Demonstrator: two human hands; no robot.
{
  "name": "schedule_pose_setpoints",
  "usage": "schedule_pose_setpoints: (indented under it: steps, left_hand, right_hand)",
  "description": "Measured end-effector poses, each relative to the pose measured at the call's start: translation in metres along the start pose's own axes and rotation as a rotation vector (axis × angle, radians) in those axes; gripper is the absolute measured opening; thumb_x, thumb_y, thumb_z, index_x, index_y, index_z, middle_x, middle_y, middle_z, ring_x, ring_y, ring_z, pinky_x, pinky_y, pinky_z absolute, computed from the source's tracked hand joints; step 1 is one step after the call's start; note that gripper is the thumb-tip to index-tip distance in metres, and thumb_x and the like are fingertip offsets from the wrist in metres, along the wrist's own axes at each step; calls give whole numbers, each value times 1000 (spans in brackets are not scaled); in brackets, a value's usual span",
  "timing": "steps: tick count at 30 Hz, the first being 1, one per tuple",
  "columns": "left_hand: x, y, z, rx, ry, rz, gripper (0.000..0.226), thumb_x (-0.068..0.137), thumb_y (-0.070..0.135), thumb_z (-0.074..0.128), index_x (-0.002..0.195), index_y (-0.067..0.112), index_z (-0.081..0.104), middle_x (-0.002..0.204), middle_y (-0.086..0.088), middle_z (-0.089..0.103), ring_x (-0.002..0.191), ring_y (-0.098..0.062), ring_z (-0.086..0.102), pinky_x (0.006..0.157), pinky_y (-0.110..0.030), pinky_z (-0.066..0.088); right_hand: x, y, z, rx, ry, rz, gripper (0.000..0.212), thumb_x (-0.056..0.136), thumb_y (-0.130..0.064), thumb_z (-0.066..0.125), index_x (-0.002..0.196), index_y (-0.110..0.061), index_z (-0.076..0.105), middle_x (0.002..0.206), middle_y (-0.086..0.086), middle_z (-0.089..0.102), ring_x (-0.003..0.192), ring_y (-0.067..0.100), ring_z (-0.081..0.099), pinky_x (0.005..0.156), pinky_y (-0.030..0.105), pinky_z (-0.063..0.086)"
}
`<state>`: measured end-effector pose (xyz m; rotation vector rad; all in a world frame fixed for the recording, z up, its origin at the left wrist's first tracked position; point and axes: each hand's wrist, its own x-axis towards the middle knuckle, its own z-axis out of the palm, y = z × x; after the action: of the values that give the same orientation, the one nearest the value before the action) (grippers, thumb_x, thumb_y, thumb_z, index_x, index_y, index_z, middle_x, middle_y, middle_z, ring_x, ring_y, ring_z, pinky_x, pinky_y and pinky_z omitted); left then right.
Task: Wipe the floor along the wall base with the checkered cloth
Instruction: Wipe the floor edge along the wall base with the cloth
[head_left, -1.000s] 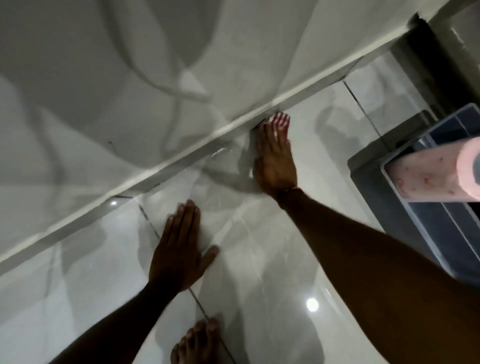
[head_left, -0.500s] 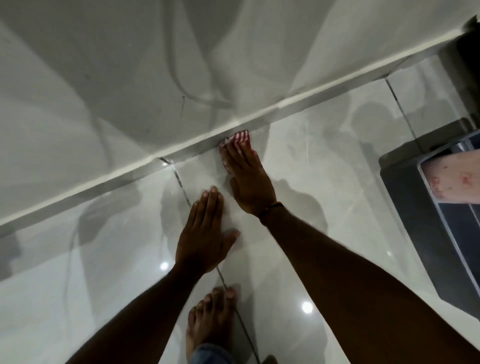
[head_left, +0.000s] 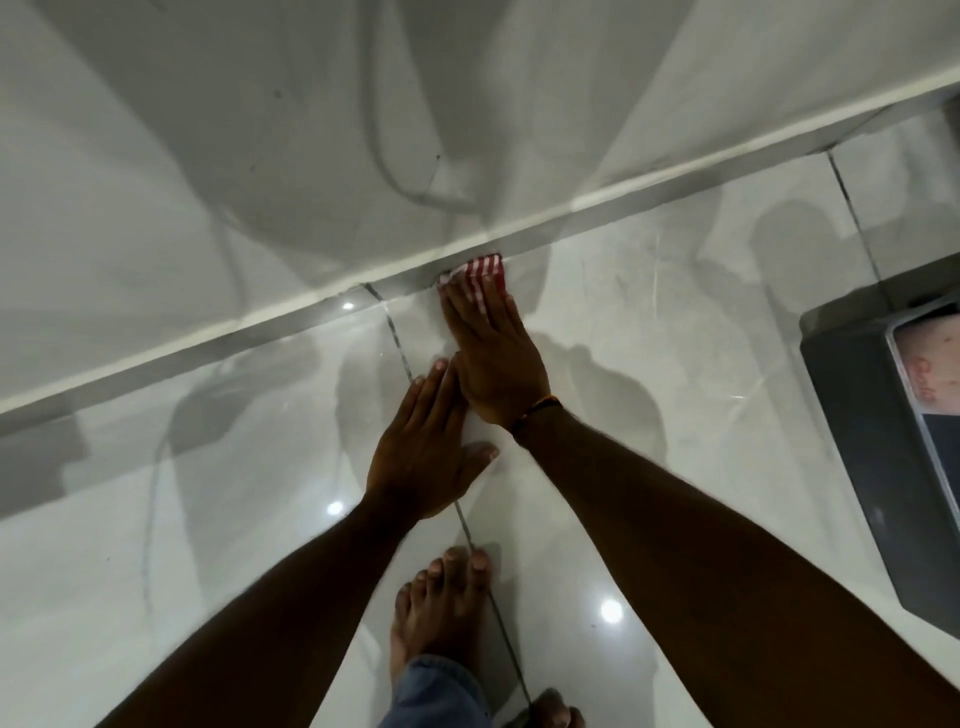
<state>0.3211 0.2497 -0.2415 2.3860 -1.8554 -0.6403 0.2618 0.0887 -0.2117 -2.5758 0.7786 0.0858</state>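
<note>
The red-and-white checkered cloth (head_left: 477, 272) lies on the glossy floor tiles, pushed against the wall base (head_left: 291, 306). My right hand (head_left: 496, 358) presses flat on it, fingers pointing at the wall; only the cloth's far edge shows beyond the fingertips. My left hand (head_left: 423, 447) rests flat on the tile just behind and left of the right hand, its fingertips touching the right hand's edge, holding nothing.
A grey bin (head_left: 883, 447) with a pinkish item inside stands on the floor at the right. My bare foot (head_left: 441, 608) is planted on a tile joint behind the hands. A white wall with grey veining rises beyond the base strip.
My right hand has slid the cloth leftward along the wall base, closing on the left hand. The left hand stays planted on the tile. The view has shifted, so the bin sits further right.
</note>
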Motion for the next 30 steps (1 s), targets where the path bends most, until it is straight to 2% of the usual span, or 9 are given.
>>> schedule_pose_setpoints:
  steps: [4, 8, 12, 17, 21, 24, 27, 28, 30]
  left_hand:
    - [0, -3, -6, 18, -5, 18, 95, 103, 70, 34, 167, 5, 6, 176, -19, 8, 164, -34, 6, 133, -51, 17]
    - [0, -2, -9, 10, 12, 15, 93, 104, 69, 28, 167, 3, 11, 177, -19, 8, 165, -35, 6, 133, -51, 16]
    - [11, 7, -5, 6, 42, -63, 97, 102, 72, 30, 168, 3, 9, 178, -17, 5, 165, -35, 5, 133, -49, 13]
    - [28, 12, -1, 25, 67, -142, 102, 98, 72, 36, 168, 5, 5, 178, -15, 1, 166, -33, -1, 134, -41, -2]
    - [28, 9, 6, 38, 80, -153, 102, 98, 76, 28, 168, 6, 3, 179, -13, -3, 166, -31, -4, 134, -38, -7]
    - [28, 6, 10, 35, 91, -130, 100, 99, 76, 24, 168, 6, 5, 179, -14, 1, 166, -34, 1, 134, -42, -1]
    - [27, 7, 6, 40, 74, -123, 97, 101, 73, 23, 168, 4, 7, 179, -16, 3, 166, -35, 2, 134, -46, 6]
    - [27, 9, 3, 42, 61, -129, 96, 102, 72, 23, 168, 4, 7, 179, -16, 2, 166, -34, 1, 134, -48, 8]
    - [27, 11, -2, 26, 33, -151, 96, 102, 71, 28, 168, 4, 7, 179, -16, 2, 166, -33, -1, 134, -51, 12]
  right_hand:
    - [-1, 36, -11, -113, 33, -47, 69, 101, -22, 37, 167, -12, 18, 177, 13, 14, 165, 38, 6, 134, 52, 18]
    - [-2, 82, -30, -13, 115, 212, 68, 105, -10, 36, 168, -15, 12, 178, 14, 0, 165, 37, -5, 134, 55, 17]
    - [-5, 134, -52, -48, 152, 288, 61, 108, -18, 37, 167, -14, 19, 177, 11, 13, 165, 37, 4, 132, 61, 20]
    - [11, 216, -88, -156, 351, 562, 64, 109, -20, 31, 164, 6, 9, 173, 31, 6, 162, 49, 4, 135, 56, 4]
    - [36, 295, -129, -428, 393, 730, 68, 109, -28, 48, 154, 11, 17, 165, 24, 39, 153, 40, 40, 129, 49, 36]
    - [39, 332, -149, -146, 329, 890, 64, 109, -21, 28, 153, 23, 14, 161, 47, 21, 151, 62, 23, 129, 68, 18]
    - [33, 326, -150, -414, 349, 756, 69, 98, -9, -13, 151, 21, 20, 155, 45, 35, 145, 58, 39, 125, 63, 34]
    - [32, 313, -147, -439, 377, 712, 71, 97, -5, -12, 152, 17, 28, 153, 39, 44, 143, 52, 47, 123, 57, 40]
    - [27, 277, -130, -333, 406, 674, 56, 104, -7, 18, 154, 12, 35, 158, 33, 43, 149, 47, 43, 129, 52, 34]
